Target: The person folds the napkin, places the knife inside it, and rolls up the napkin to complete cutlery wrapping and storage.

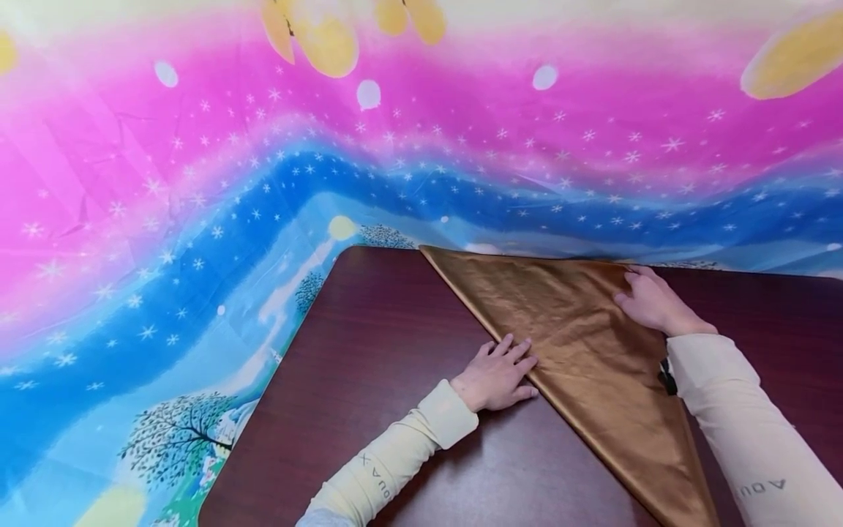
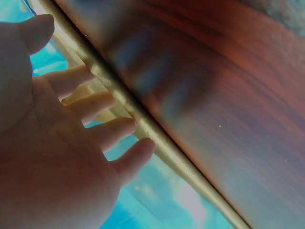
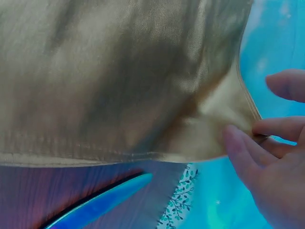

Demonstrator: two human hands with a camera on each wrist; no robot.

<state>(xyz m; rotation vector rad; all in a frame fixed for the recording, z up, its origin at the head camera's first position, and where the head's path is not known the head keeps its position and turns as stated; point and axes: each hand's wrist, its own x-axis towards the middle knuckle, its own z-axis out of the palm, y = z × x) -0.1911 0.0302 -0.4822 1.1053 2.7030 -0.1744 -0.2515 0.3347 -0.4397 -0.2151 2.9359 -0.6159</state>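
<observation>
A shiny bronze satin cloth (image 1: 560, 315) lies folded into a triangle on a dark wooden table (image 1: 369, 329). Its long folded edge runs diagonally toward the near right. My left hand (image 1: 497, 375) rests with spread, straight fingers on that edge, about midway along; the left wrist view shows its fingertips (image 2: 125, 125) at the gold fold. At the far right corner is my right hand (image 1: 653, 298). In the right wrist view its thumb and a finger (image 3: 279, 126) pinch the corner of the cloth (image 3: 209, 129), and the fabric creases toward them.
A printed pink and blue backdrop (image 1: 421, 161) with snowflakes and trees hangs right behind the table's far edge and along its left side. A small black item (image 1: 668, 377) shows beside the right sleeve (image 1: 718, 373), over the cloth's right edge.
</observation>
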